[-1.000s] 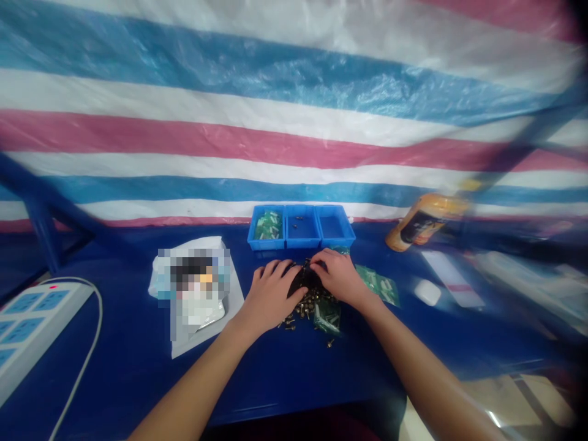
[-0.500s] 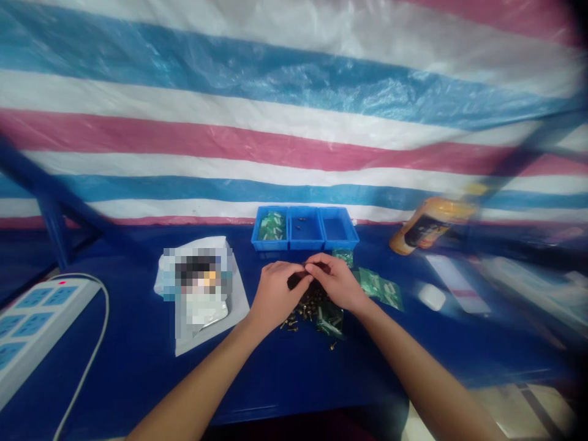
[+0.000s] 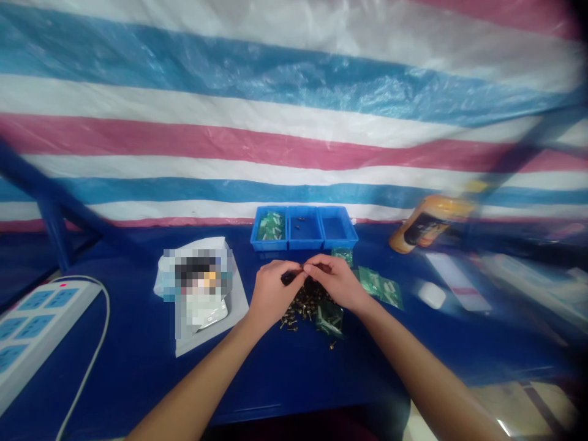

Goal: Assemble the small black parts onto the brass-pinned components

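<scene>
My left hand (image 3: 275, 291) and my right hand (image 3: 333, 283) meet above a heap of brass-coloured screws (image 3: 305, 304) on the table. Between their fingertips is a small black object (image 3: 289, 277), partly hidden and too small to identify. Both hands seem to pinch it. Just below my right hand, a small clear bag with green contents (image 3: 329, 320) lies against the heap. Several screws are scattered around the heap's lower edge.
A blue three-compartment tray (image 3: 303, 228) stands behind my hands, with green packets in its left compartment and a few screws in the middle. Green circuit-board packets (image 3: 379, 287) lie to the right. Farther out are a white mouse (image 3: 432, 295), an orange bottle (image 3: 429, 224), a white power strip (image 3: 39, 321) and a blurred white package (image 3: 199, 294).
My hands have lifted the black object slightly and drawn it leftward, leaving more of the screw heap uncovered. My head has shifted slightly.
</scene>
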`<state>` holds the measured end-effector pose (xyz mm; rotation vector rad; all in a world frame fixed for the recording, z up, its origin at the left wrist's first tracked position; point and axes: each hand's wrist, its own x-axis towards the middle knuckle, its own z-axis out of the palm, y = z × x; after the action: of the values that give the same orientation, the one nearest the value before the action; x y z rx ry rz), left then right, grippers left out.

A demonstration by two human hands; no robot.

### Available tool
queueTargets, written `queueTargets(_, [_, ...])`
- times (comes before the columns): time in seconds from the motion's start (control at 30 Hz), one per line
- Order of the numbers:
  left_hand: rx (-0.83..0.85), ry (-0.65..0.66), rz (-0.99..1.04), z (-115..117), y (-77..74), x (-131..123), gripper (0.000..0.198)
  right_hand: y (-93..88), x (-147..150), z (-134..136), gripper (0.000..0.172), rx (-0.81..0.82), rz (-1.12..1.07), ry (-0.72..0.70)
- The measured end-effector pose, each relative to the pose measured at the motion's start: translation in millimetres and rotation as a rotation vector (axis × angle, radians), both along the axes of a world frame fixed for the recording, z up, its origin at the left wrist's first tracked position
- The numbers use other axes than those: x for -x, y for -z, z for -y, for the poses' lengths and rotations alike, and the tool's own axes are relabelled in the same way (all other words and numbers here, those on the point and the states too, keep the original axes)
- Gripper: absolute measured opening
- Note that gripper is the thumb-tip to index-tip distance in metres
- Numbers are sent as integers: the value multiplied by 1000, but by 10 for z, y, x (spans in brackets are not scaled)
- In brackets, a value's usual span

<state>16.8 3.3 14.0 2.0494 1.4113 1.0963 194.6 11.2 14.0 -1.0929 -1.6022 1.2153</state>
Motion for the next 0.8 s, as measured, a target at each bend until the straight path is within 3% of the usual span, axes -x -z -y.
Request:
queueTargets(0.2, [19,10,58,-1,-16,24,8,5,-10,-6,20,-201,3,156])
queueTargets(0.43, [-1,76,25,14,-24,19,10,-32,-84,-56,27,-144,-152,357])
queueTargets(0.7, [-55,97,-1,17,-6,5,8,3,-85,-100,23,-92,-440,275])
queueTargets(0.8, [-80,98,-14,14,5,0,5,2,-80,-86,23,-65,-441,264])
